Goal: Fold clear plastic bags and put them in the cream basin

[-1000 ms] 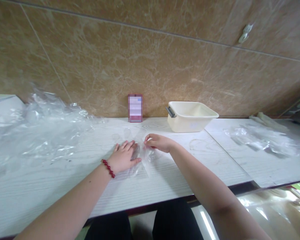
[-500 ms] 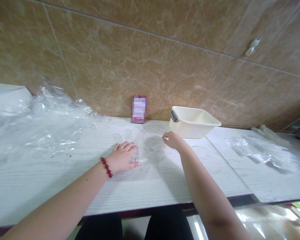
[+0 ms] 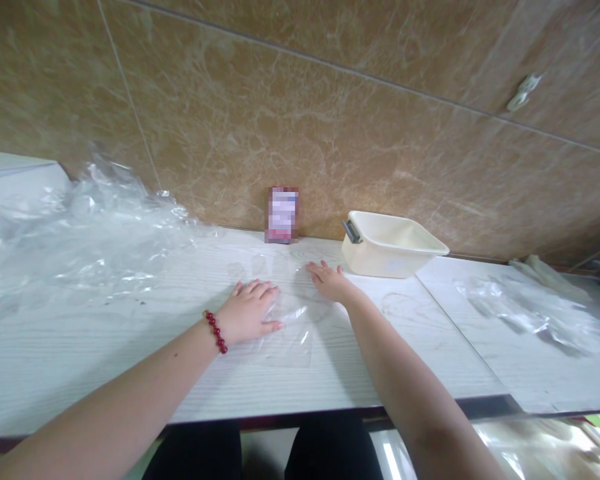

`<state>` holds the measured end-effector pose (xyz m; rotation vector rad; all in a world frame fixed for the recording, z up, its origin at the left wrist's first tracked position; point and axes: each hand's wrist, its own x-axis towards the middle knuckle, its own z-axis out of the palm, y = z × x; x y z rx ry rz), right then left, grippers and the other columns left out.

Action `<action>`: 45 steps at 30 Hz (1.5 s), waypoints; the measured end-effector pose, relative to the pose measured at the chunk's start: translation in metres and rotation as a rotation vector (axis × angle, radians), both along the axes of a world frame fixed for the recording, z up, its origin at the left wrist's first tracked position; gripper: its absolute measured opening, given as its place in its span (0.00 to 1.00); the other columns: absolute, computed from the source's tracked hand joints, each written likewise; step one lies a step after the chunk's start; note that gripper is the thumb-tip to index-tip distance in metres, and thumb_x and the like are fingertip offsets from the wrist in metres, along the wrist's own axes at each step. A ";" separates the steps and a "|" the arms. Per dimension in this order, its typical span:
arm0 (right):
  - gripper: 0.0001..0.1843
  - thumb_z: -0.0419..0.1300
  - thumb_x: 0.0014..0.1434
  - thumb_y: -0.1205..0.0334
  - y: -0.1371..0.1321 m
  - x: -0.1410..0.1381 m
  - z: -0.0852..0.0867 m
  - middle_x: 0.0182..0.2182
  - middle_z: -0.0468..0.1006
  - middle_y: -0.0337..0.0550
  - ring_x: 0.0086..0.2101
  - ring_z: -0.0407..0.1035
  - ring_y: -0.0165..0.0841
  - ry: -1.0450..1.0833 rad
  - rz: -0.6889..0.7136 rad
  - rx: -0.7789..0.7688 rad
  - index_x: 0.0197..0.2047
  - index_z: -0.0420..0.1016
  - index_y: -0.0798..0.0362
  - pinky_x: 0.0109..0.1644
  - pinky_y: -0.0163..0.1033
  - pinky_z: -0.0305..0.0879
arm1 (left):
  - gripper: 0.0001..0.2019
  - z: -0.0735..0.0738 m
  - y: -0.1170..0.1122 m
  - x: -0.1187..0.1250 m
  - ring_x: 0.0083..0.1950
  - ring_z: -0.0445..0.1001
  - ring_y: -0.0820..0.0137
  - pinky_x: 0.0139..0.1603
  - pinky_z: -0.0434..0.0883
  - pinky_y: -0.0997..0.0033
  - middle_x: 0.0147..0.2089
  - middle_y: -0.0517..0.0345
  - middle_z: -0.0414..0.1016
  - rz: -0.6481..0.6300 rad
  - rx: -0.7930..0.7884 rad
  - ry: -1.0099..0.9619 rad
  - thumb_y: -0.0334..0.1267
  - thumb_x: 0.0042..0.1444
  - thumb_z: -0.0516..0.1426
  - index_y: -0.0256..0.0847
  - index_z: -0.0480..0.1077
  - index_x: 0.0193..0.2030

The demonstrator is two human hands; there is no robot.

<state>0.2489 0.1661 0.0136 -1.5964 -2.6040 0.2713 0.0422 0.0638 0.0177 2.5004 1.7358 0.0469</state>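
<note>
A clear plastic bag [image 3: 293, 337] lies flat on the white wood-grain table [image 3: 190, 393] in front of me. Its outline is faint, so its far edge is hard to make out. My left hand [image 3: 250, 310], below a red bead bracelet [image 3: 215, 332], rests open on the bag's left part with fingers spread. My right hand [image 3: 329, 280] lies palm down at the bag's far right side, fingers stretched out and touching the film. Just right of that hand stands a cream plastic bin [image 3: 380, 260] with a grey handle clip.
A heap of clear plastic bags [image 3: 95, 233] covers the table's left side. More flattened bags [image 3: 535, 313] lie far right. A phone-like panel [image 3: 282, 215], blurred, leans against the brown marbled wall [image 3: 220, 120]. A white cable [image 3: 524, 92] is on the wall.
My right hand has moved left and down onto the bag, its curled fingers now straightened. The left hand stays in place. The view has shifted slightly.
</note>
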 end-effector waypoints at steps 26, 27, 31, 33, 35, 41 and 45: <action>0.10 0.57 0.48 0.56 -0.061 -0.024 0.046 0.27 0.69 0.39 0.30 0.62 0.27 0.129 0.673 -0.042 0.32 0.70 0.54 0.36 0.32 0.57 | 0.40 0.005 0.010 -0.017 0.61 0.45 0.55 0.57 0.45 0.54 0.60 0.43 0.51 -0.099 0.036 -0.047 0.64 0.42 0.45 0.39 0.54 0.57; 0.11 0.57 0.48 0.56 -0.063 -0.027 0.045 0.27 0.69 0.39 0.29 0.62 0.27 0.102 0.663 -0.068 0.31 0.69 0.55 0.34 0.32 0.57 | 0.40 0.005 0.009 -0.016 0.61 0.45 0.55 0.57 0.45 0.54 0.60 0.43 0.50 -0.112 0.024 -0.053 0.64 0.41 0.46 0.39 0.54 0.57; 0.11 0.56 0.49 0.57 -0.048 -0.022 0.035 0.30 0.71 0.42 0.30 0.64 0.28 0.014 0.453 -0.060 0.34 0.69 0.55 0.34 0.32 0.57 | 0.42 0.003 0.006 -0.011 0.61 0.45 0.55 0.57 0.43 0.54 0.60 0.42 0.50 -0.145 0.005 -0.064 0.65 0.40 0.47 0.37 0.54 0.57; 0.13 0.55 0.50 0.58 -0.034 -0.009 0.030 0.33 0.71 0.44 0.32 0.65 0.30 -0.032 0.247 -0.008 0.38 0.68 0.55 0.35 0.33 0.58 | 0.43 0.001 0.006 -0.010 0.61 0.44 0.54 0.57 0.43 0.53 0.61 0.41 0.49 -0.155 -0.002 -0.064 0.65 0.39 0.47 0.36 0.53 0.57; 0.17 0.54 0.50 0.56 -0.021 0.005 0.026 0.36 0.71 0.49 0.34 0.66 0.34 -0.130 0.003 0.017 0.42 0.67 0.56 0.37 0.35 0.59 | 0.43 0.000 0.007 -0.008 0.62 0.42 0.54 0.57 0.42 0.54 0.61 0.41 0.47 -0.166 -0.002 -0.061 0.65 0.40 0.46 0.36 0.51 0.58; 0.22 0.53 0.48 0.52 -0.004 0.024 0.022 0.39 0.71 0.53 0.39 0.66 0.38 -0.219 -0.180 -0.029 0.43 0.68 0.58 0.40 0.36 0.60 | 0.40 -0.002 0.005 0.003 0.63 0.38 0.58 0.58 0.39 0.56 0.63 0.46 0.42 -0.258 -0.003 -0.071 0.63 0.45 0.42 0.38 0.46 0.60; 0.17 0.54 0.47 0.56 -0.011 0.016 0.028 0.36 0.74 0.50 0.36 0.68 0.36 -0.223 -0.184 -0.124 0.39 0.71 0.56 0.36 0.34 0.60 | 0.37 -0.004 0.003 0.011 0.63 0.37 0.60 0.59 0.37 0.55 0.63 0.50 0.42 -0.336 0.012 -0.083 0.61 0.48 0.40 0.41 0.44 0.61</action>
